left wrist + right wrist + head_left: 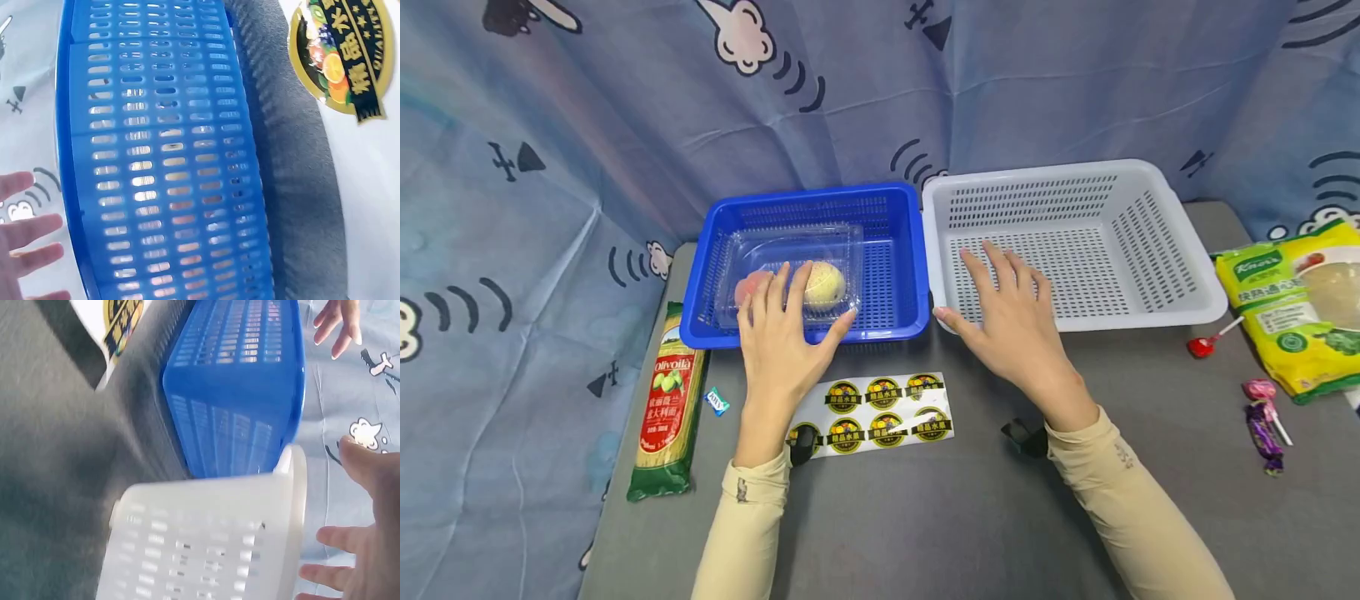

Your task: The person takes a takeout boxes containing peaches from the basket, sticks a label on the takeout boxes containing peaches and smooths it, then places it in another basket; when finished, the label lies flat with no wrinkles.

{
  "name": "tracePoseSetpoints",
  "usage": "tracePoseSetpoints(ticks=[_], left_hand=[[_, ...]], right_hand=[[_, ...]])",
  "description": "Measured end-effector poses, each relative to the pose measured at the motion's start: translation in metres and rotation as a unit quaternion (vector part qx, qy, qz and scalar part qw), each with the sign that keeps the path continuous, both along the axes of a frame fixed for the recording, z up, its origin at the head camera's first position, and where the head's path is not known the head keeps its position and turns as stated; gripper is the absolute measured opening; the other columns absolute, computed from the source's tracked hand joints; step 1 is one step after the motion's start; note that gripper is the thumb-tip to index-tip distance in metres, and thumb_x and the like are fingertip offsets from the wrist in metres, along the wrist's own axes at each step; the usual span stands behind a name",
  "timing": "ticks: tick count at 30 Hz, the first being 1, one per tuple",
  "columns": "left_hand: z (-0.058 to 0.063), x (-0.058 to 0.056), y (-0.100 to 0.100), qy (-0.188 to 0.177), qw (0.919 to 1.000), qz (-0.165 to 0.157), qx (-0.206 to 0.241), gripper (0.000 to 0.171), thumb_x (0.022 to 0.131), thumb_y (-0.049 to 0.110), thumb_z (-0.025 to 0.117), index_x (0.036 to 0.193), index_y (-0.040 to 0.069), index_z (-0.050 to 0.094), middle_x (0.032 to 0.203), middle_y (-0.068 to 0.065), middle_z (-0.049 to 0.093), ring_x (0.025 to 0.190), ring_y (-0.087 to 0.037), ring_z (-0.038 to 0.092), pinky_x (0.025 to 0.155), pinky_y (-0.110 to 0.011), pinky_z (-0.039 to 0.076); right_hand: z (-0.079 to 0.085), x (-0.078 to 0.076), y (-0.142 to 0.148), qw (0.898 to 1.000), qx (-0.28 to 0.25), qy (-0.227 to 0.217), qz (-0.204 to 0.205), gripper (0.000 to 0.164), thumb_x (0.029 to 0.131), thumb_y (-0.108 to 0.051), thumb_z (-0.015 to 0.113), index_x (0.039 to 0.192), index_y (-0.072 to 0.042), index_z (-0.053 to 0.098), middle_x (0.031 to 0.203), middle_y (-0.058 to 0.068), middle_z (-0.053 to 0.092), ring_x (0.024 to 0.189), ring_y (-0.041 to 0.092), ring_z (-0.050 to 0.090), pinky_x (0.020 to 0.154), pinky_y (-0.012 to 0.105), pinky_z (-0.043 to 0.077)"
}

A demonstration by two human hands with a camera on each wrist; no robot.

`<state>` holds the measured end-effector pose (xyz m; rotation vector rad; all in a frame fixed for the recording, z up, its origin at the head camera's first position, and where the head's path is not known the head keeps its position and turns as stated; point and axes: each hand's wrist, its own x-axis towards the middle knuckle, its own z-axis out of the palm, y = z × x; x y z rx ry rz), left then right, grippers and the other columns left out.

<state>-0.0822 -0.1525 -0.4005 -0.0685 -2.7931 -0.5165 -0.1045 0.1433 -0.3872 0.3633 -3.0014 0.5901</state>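
My left hand (781,350) hovers over the front rim of the blue basket (891,333), fingers spread and holding nothing. Inside that basket lies a clear plastic box (842,237) with a pink fruit (749,286) and a pale yellow fruit (824,286), partly hidden by my fingers. My right hand (1017,329), also spread and holding nothing, is over the front left part of the white basket (1150,321). In the right wrist view its fingers (340,537) stand beyond the white basket's rim.
A sticker sheet (880,417) lies before the blue basket. Left are a spaghetti pack (668,400) and a small wrapped candy (717,402). To the right lie a yellow Knorr bag (1285,308), a red lollipop (1201,347) and pink and purple wrapped sweets (1262,429). A patterned curtain (865,92) hangs behind.
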Motion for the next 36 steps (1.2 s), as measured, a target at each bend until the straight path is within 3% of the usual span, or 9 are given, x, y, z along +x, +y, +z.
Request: tracePoseSetpoints(ticks=[6, 11, 16, 21, 25, 30, 31, 34, 36], left_hand=[[-0.004, 0.011, -0.007, 0.108, 0.9922, 0.027, 0.056, 0.073, 0.093, 0.067, 0.063, 0.142, 0.012, 0.063, 0.124, -0.015, 0.069, 0.112, -0.039, 0.054, 0.093, -0.054, 0.041], [-0.012, 0.021, -0.016, 0.173, 0.9793, 0.066, 0.081, 0.054, 0.095, 0.054, 0.071, 0.123, 0.007, 0.07, 0.073, -0.009, 0.061, 0.066, -0.03, 0.05, 0.059, -0.043, 0.039], [-0.021, 0.029, -0.024, 0.166, 0.9719, 0.119, 0.117, 0.045, 0.098, 0.048, 0.072, 0.122, 0.01, 0.072, 0.054, -0.003, 0.05, 0.045, -0.013, 0.036, 0.048, -0.034, 0.028], [-0.03, 0.035, -0.029, 0.139, 0.9569, 0.169, 0.191, 0.043, 0.098, 0.047, 0.074, 0.121, 0.011, 0.074, 0.052, -0.003, 0.054, 0.045, -0.003, 0.038, 0.055, -0.034, 0.033], [-0.037, 0.036, -0.031, 0.122, 0.937, 0.197, 0.261, 0.043, 0.096, 0.049, 0.076, 0.122, 0.014, 0.073, 0.056, -0.004, 0.061, 0.046, 0.003, 0.043, 0.062, -0.033, 0.038], [-0.046, 0.034, -0.031, 0.114, 0.9127, 0.195, 0.34, 0.047, 0.096, 0.045, 0.078, 0.127, 0.012, 0.068, 0.075, -0.007, 0.073, 0.047, 0.006, 0.052, 0.058, -0.021, 0.042], [-0.048, 0.034, -0.031, 0.113, 0.9055, 0.19, 0.362, 0.047, 0.096, 0.044, 0.079, 0.128, 0.01, 0.067, 0.078, -0.008, 0.073, 0.046, 0.003, 0.055, 0.055, -0.019, 0.043], [-0.052, 0.032, -0.029, 0.113, 0.8729, 0.17, 0.443, 0.046, 0.097, 0.034, 0.08, 0.128, 0.003, 0.064, 0.082, -0.008, 0.069, 0.045, -0.009, 0.062, 0.048, -0.023, 0.051], [-0.054, 0.031, -0.027, 0.117, 0.844, 0.157, 0.499, 0.043, 0.098, 0.024, 0.08, 0.128, -0.001, 0.062, 0.083, -0.008, 0.065, 0.045, -0.015, 0.062, 0.048, -0.028, 0.055]], right_hand=[[0.0, -0.003, -0.022, 0.998, -0.046, 0.029, 0.012, 0.079, 0.1, -0.056, 0.068, 0.16, -0.011, 0.043, 0.148, 0.026, 0.05, 0.134, 0.048, 0.045, 0.105, 0.065, 0.037], [-0.001, -0.012, -0.042, 0.995, -0.09, 0.04, 0.031, 0.073, 0.099, -0.05, 0.07, 0.154, -0.007, 0.049, 0.124, 0.02, 0.063, 0.117, 0.04, 0.057, 0.094, 0.057, 0.046], [-0.002, -0.023, -0.066, 0.991, -0.117, 0.028, 0.06, 0.068, 0.099, -0.043, 0.072, 0.151, -0.005, 0.05, 0.108, 0.014, 0.066, 0.101, 0.032, 0.061, 0.088, 0.052, 0.048], [-0.006, -0.032, -0.088, 0.981, -0.172, -0.024, 0.086, 0.071, 0.101, -0.035, 0.072, 0.157, -0.006, 0.04, 0.125, 0.019, 0.066, 0.109, 0.036, 0.066, 0.092, 0.052, 0.054], [-0.01, -0.036, -0.103, 0.979, -0.164, -0.07, 0.093, 0.08, 0.103, -0.038, 0.069, 0.166, -0.012, 0.025, 0.143, 0.025, 0.061, 0.125, 0.041, 0.065, 0.096, 0.057, 0.057], [-0.016, -0.038, -0.119, 0.992, -0.056, -0.069, 0.09, 0.094, 0.101, -0.056, 0.066, 0.171, -0.02, 0.014, 0.102, 0.015, 0.071, 0.09, 0.032, 0.067, 0.069, 0.046, 0.056], [-0.017, -0.039, -0.122, 0.993, -0.037, -0.068, 0.088, 0.096, 0.101, -0.06, 0.064, 0.172, -0.02, 0.012, 0.105, 0.015, 0.072, 0.09, 0.033, 0.067, 0.068, 0.045, 0.055], [-0.019, -0.043, -0.13, 0.992, -0.017, -0.091, 0.08, 0.101, 0.101, -0.069, 0.056, 0.173, -0.023, 0.003, 0.139, 0.024, 0.066, 0.112, 0.043, 0.07, 0.084, 0.052, 0.059], [-0.019, -0.046, -0.134, 0.989, -0.032, -0.128, 0.074, 0.102, 0.1, -0.074, 0.051, 0.172, -0.028, -0.006, 0.165, 0.027, 0.041, 0.133, 0.052, 0.06, 0.095, 0.059, 0.058]])
